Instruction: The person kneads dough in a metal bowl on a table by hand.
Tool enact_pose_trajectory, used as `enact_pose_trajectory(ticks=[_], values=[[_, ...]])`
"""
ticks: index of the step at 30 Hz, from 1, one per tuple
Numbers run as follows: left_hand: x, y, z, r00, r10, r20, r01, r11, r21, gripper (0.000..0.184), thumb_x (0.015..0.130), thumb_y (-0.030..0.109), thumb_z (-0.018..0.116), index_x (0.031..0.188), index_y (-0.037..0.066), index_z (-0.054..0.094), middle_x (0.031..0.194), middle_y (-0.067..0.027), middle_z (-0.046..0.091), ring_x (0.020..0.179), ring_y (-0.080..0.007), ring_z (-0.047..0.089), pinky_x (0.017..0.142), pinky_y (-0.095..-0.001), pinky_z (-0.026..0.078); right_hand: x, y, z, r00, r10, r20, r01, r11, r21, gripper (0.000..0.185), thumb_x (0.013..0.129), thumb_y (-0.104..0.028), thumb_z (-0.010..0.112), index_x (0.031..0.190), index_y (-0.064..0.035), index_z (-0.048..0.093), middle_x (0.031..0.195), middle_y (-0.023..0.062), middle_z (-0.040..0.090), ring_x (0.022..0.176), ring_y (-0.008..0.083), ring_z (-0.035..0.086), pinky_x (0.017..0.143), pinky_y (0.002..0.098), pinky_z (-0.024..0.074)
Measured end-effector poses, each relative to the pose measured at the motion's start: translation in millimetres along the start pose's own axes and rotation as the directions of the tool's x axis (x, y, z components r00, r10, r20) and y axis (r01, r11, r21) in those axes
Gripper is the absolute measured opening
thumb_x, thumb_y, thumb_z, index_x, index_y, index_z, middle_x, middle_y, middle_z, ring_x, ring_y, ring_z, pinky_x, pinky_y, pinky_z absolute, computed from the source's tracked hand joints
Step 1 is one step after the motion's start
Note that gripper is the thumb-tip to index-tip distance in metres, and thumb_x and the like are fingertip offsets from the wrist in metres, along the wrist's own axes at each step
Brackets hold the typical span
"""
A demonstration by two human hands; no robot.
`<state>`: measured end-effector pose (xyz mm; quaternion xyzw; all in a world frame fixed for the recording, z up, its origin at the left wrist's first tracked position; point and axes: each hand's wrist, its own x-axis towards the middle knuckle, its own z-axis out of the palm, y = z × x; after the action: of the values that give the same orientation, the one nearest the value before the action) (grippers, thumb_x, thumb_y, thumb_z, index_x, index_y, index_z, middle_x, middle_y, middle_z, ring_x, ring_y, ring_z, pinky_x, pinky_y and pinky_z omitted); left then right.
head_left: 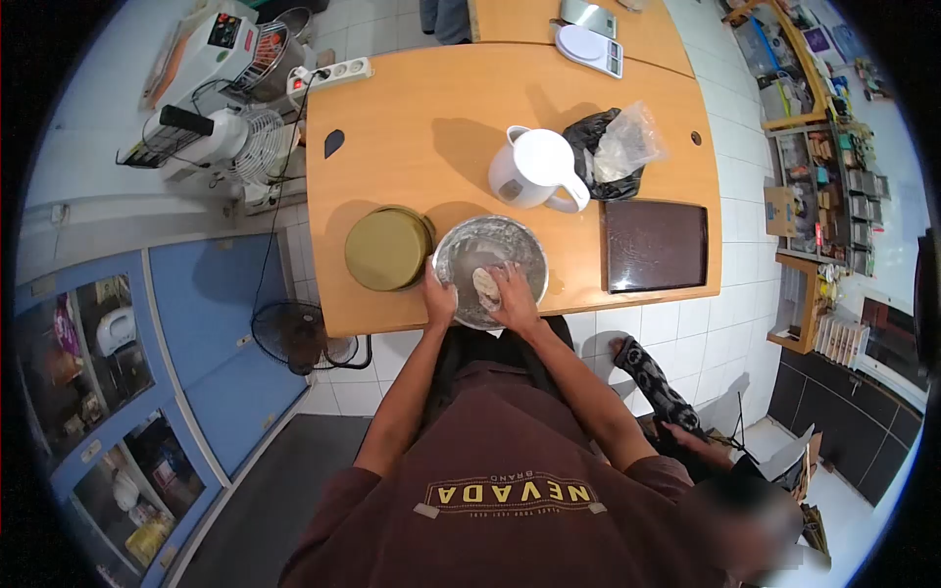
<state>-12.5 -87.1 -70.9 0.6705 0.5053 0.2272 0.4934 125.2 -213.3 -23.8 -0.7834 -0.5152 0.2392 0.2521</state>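
A metal bowl dusted with flour stands at the front edge of the wooden table. My left hand is closed around its left rim. Inside the bowl, my right hand presses on a pale lump of dough, fingers curled against its right side. Left of the bowl sits a round gold tin. Behind it to the right is a white pitcher, next to a black plastic bag with a clear bag on it.
A dark tray lies at the table's right. A white kitchen scale and a power strip are at the far side. A black fan stands at lower left. Another person sits at lower right.
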Motion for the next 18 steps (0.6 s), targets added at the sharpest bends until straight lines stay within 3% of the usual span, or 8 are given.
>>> enact_pose_trajectory(ticks=[3,4,7,8,11,14,17,18], values=[[2.4,9.1,-3.6,0.996,0.063,0.065,-0.059,0.997,-0.058,0.065,0.073,-0.011,0.051,0.138,-0.002,0.046,0.118,-0.0251,0.064,0.115,-0.0365,0.062,0.097,-0.0419,0.047,10.1,-26.1,-21.7,0.996,-0.06,0.071,0.059,0.998,0.007,0.074,0.073,-0.022,0.077,0.139,-0.0085,0.046,0.132,0.0227,0.046,0.123,0.0454,0.044,0.103,0.0537,0.0395],[0.5,7.5,-0.8,0.999,0.05,0.022,-0.048,0.997,-0.061,0.065,0.074,-0.01,0.051,0.138,-0.002,0.046,0.118,-0.0251,0.064,0.113,-0.0381,0.062,0.097,-0.0426,0.047,7.5,-14.9,-10.8,0.995,-0.067,0.067,0.067,0.998,0.0,0.075,0.072,-0.021,0.077,0.139,-0.0079,0.046,0.135,0.0206,0.046,0.128,0.043,0.043,0.105,0.0518,0.0396],[1.1,-1.2,-1.3,0.998,-0.04,0.057,0.039,0.999,0.023,0.065,0.075,-0.009,0.052,0.139,-0.002,0.046,0.119,-0.0258,0.064,0.114,-0.0397,0.061,0.097,-0.0426,0.047,5.1,-20.0,-19.1,0.996,0.055,0.075,-0.049,0.995,-0.087,0.072,0.077,-0.025,0.075,0.14,-0.0086,0.044,0.132,0.0279,0.048,0.131,0.0463,0.04,0.111,0.0525,0.0331],[1.3,-5.3,-0.4,0.998,-0.008,0.054,0.009,1.0,-0.016,0.065,0.075,-0.008,0.053,0.139,-0.003,0.045,0.12,-0.0269,0.063,0.115,-0.0406,0.06,0.098,-0.0428,0.047,5.1,-19.5,-29.1,0.978,0.102,0.182,-0.077,0.987,-0.139,0.077,0.076,-0.031,0.076,0.141,-0.0084,0.042,0.141,0.0308,0.041,0.138,0.048,0.033,0.114,0.0536,0.0302],[1.7,-16.0,3.5,0.999,0.009,0.043,-0.009,1.0,0.002,0.066,0.075,-0.007,0.053,0.14,-0.004,0.044,0.121,-0.0283,0.062,0.116,-0.0414,0.059,0.099,-0.0437,0.046,9.4,-24.8,-42.2,0.986,0.057,0.154,-0.017,0.968,-0.249,0.081,0.075,-0.034,0.077,0.144,-0.0098,0.041,0.145,0.0312,0.035,0.138,0.0497,0.032,0.114,0.0567,0.0298],[-1.3,0.9,1.7,1.0,0.0,0.019,0.001,1.0,-0.018,0.066,0.075,-0.008,0.053,0.141,-0.004,0.043,0.123,-0.0294,0.06,0.118,-0.042,0.058,0.101,-0.0441,0.045,19.0,-15.4,-17.7,0.995,-0.022,0.096,0.043,0.975,-0.218,0.085,0.073,-0.034,0.078,0.145,-0.012,0.04,0.147,0.0286,0.033,0.139,0.0517,0.029,0.113,0.0583,0.0303],[1.1,-5.2,3.6,0.992,-0.113,0.057,0.116,0.992,-0.04,0.066,0.075,-0.009,0.052,0.141,-0.005,0.042,0.125,-0.0299,0.059,0.12,-0.0422,0.056,0.104,-0.0438,0.043,30.4,-13.2,7.2,0.907,0.114,0.405,0.041,0.934,-0.355,0.087,0.07,-0.032,0.079,0.147,-0.0159,0.04,0.147,0.0261,0.034,0.138,0.0498,0.032,0.111,0.057,0.0338],[2.9,-1.2,2.4,0.993,-0.103,0.05,0.105,0.993,-0.045,0.066,0.075,-0.01,0.052,0.141,-0.006,0.043,0.126,-0.0299,0.058,0.121,-0.0421,0.056,0.105,-0.0438,0.042,35.0,-12.4,10.7,0.908,0.126,0.399,0.037,0.926,-0.376,0.087,0.069,-0.032,0.079,0.146,-0.0171,0.042,0.146,0.0255,0.035,0.136,0.0493,0.033,0.11,0.0559,0.0358]])
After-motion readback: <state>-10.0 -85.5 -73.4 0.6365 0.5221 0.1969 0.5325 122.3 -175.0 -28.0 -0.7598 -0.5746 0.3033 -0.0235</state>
